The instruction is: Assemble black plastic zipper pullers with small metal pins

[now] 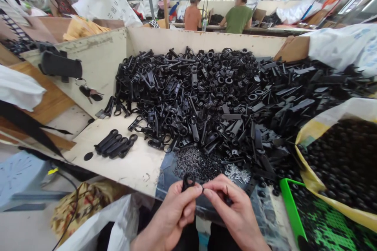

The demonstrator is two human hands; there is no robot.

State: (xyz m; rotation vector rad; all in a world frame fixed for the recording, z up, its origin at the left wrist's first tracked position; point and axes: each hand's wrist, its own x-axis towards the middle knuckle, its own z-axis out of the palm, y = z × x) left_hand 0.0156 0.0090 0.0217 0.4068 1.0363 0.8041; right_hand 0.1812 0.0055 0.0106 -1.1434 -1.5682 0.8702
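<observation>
A pale, scuffed workbench [138,164] with low board walls fills a cluttered workshop with corrugated metal walls; two people [216,12] sit with their backs turned at a far table. On the left wall hangs a black pouch [60,66], with a bunch of keys [88,92] just below it. On the bench's left lies a tidy row of about six assembled black plastic pieces [115,144], beside one small black disc [88,156]. A heap of black plastic parts [224,98], far too many to count, covers the middle and right. Near the front edge lies a pile of small metal pins [197,162]. On the right, one yellow-rimmed bag of small black caps [347,160] stands above a green tray [290,208]. At the bottom, the left hand [173,215] pinches one black ring-ended part [187,182] between thumb and fingers, held just above the front edge. The right hand [235,210] meets it fingertip to fingertip, closed on something thin and dark that is too small to identify.
</observation>
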